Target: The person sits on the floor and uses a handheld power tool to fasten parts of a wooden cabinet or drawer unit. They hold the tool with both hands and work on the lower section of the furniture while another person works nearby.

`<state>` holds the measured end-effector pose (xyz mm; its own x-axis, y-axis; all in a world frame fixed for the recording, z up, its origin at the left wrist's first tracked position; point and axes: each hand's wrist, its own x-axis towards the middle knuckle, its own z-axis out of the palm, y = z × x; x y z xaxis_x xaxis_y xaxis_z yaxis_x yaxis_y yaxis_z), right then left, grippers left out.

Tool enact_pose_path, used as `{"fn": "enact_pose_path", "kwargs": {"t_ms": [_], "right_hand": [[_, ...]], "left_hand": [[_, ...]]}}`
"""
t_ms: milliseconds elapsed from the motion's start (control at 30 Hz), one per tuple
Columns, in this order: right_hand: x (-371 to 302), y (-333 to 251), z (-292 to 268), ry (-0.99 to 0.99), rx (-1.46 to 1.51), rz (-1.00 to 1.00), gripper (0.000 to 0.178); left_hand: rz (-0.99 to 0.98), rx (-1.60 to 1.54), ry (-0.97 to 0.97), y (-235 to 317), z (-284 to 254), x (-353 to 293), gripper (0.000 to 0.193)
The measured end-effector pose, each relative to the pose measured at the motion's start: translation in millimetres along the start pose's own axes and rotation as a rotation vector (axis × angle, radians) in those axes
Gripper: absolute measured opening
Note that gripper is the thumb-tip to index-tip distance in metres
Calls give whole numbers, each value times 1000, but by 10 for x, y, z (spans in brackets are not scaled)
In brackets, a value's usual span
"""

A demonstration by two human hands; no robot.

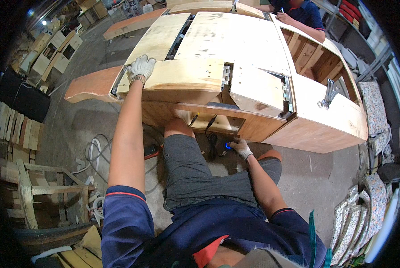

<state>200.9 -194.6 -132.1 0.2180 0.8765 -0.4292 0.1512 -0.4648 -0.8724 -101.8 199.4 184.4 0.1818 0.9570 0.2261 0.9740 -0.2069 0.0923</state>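
My left hand (142,68), in a pale work glove, lies with its fingers spread on top of a light wooden panel (177,73) at the near left of a large wooden furniture frame (235,35). Low beneath the frame's front edge, my gloved right hand (241,148) has its fingers closed on a small round control with a blue-lit ring (228,145). Most of that control is hidden by the fingers. A black cable (212,139) hangs beside it, out of an opening in the front board (265,129). Metal hinge mechanisms (227,75) show in the gaps between panels.
Several metal wrenches (328,94) lie on the frame's right side. Across the frame, a co-worker's hand (286,18) holds a pen-like thing. Cables (97,149) and a dark and red tool (151,152) are on the floor. Speckled foam pieces (354,219) are stacked at right, wooden frames (52,187) at left.
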Motion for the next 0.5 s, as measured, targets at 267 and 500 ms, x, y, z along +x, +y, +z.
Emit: {"fn": "enact_pose_path", "kwargs": {"t_ms": [267,500], "right_hand": [[96,160,-9,15,-2,-50,33],[53,153,33,27,146,-49,24]], "left_hand": [[25,40,35,35,-13,-6,51],[14,37,7,-7,16,30,52]]}}
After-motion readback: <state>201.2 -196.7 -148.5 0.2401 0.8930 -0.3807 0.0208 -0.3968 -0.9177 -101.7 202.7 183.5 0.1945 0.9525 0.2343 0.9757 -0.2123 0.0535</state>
